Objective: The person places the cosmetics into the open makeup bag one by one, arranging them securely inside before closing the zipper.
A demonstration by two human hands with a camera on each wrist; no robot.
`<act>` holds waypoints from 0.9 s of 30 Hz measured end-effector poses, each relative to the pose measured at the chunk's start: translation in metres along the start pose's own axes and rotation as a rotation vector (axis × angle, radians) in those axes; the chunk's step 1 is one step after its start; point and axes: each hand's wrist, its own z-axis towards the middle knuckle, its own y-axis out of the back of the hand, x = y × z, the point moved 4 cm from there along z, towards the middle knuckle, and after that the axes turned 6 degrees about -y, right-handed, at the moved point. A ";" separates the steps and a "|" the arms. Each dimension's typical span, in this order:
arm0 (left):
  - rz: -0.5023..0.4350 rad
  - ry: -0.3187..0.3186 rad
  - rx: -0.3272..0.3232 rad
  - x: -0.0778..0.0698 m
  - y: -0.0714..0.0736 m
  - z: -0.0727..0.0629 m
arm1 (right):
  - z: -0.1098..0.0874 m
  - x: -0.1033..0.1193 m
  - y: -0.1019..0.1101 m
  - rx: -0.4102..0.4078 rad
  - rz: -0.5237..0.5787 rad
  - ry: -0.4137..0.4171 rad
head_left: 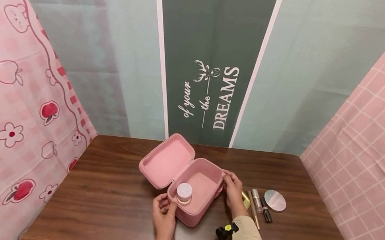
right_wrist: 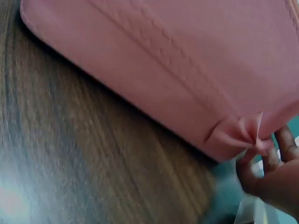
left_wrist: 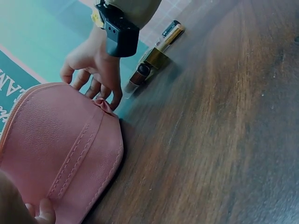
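Note:
A pink cosmetic case stands on the table with its lid swung back to the left. Inside, near the front left corner, sits a small jar with a pale lid. My left hand grips the case at that corner, thumb at the rim. At the far right end my right hand holds the case, its fingers curled beside a pink bow. The left wrist view shows the case's stitched side and the thumb and fingertips of my left hand at its lower edge.
To the right of the case lie a gold item, a slim gold tube, a clear tube, a dark-capped tube and a round pale compact. Curtains hang behind the brown wooden table and at both sides.

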 end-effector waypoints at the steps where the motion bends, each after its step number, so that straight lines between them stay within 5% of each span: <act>1: -0.001 0.011 0.003 0.004 0.001 0.001 | -0.001 0.002 -0.001 -0.018 -0.031 0.009; 7: 0.082 0.027 -0.022 0.009 0.013 0.013 | -0.024 0.017 -0.005 -0.102 -0.309 0.048; 16: 0.305 -0.293 -0.120 -0.030 0.030 0.071 | -0.065 0.022 -0.016 -0.046 -0.430 0.099; 21: 0.414 -0.387 -0.068 -0.039 0.030 0.104 | -0.089 0.019 -0.023 -0.029 -0.424 0.135; 27: 0.539 -0.377 0.021 -0.034 0.026 0.129 | -0.112 0.005 -0.030 -0.007 -0.404 0.105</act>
